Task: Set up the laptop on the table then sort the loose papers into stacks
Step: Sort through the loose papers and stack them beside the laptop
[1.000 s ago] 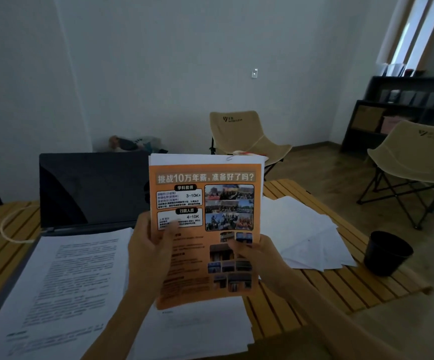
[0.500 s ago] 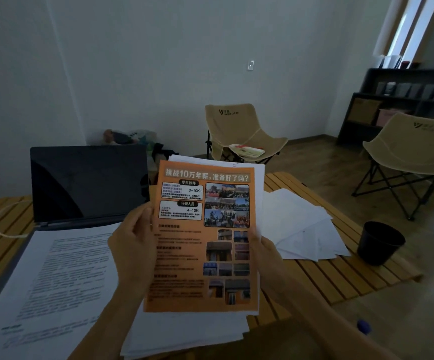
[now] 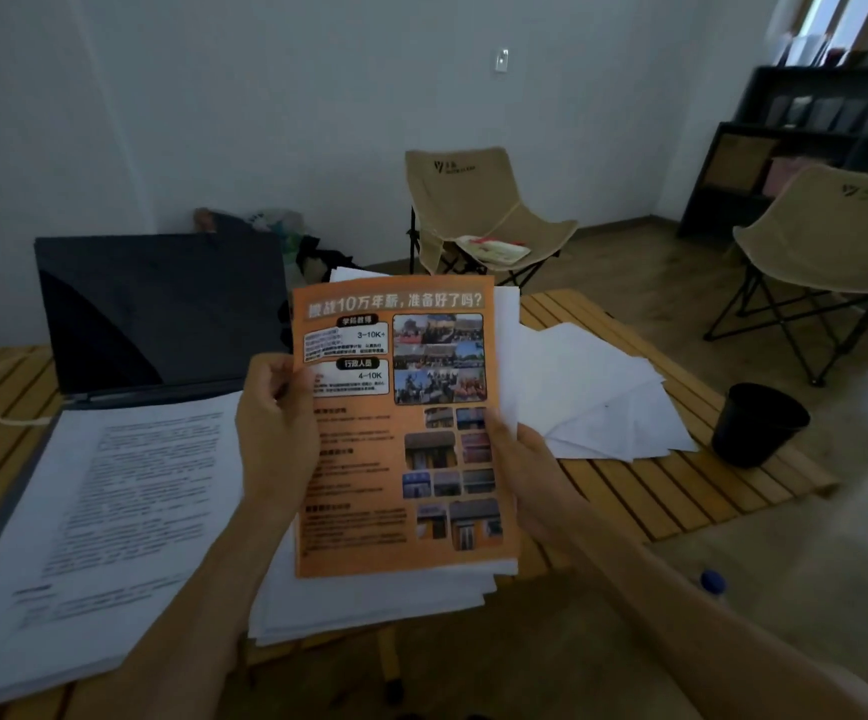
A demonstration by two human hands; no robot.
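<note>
Here, a slatted wooden table (image 3: 655,491) faces 2 camp chairs (image 3: 478,210).

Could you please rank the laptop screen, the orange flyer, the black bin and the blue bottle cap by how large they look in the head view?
1. laptop screen
2. orange flyer, which looks only slightly smaller and is nearer the camera, so unsure
3. black bin
4. blue bottle cap

The left hand (image 3: 277,428) and right hand (image 3: 525,467) were raised side by side, fingers curled, each pinching an edge.
</note>
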